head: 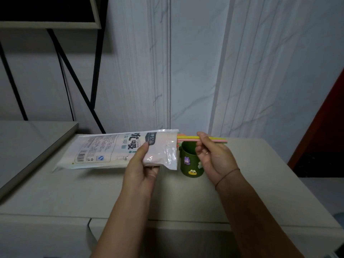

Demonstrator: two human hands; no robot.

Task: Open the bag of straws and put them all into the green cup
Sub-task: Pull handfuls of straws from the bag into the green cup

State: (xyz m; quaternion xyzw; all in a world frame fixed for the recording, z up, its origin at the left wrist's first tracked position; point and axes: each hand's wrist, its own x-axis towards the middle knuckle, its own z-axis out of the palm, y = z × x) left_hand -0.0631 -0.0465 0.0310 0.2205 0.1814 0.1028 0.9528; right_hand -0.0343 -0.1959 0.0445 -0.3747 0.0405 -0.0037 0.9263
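Observation:
A white plastic bag of straws point(111, 149) with printed text lies sideways in the air over the cabinet top, its open mouth to the right. My left hand point(143, 168) grips the bag near that mouth. Several coloured straws point(188, 139), yellow, pink and green, stick out of the mouth to the right. My right hand point(210, 153) pinches those straws between thumb and fingers. The green cup point(189, 161), with small cartoon figures on its wall, stands upright on the cabinet just below the straws, partly hidden by my right hand.
The pale cabinet top point(93, 192) carries the cup; its front edge runs below my forearms. A lower grey surface point(28, 142) lies at the left. A black metal frame point(93, 71) stands at the back left against the marbled wall. A dark red panel point(325, 118) is at the right.

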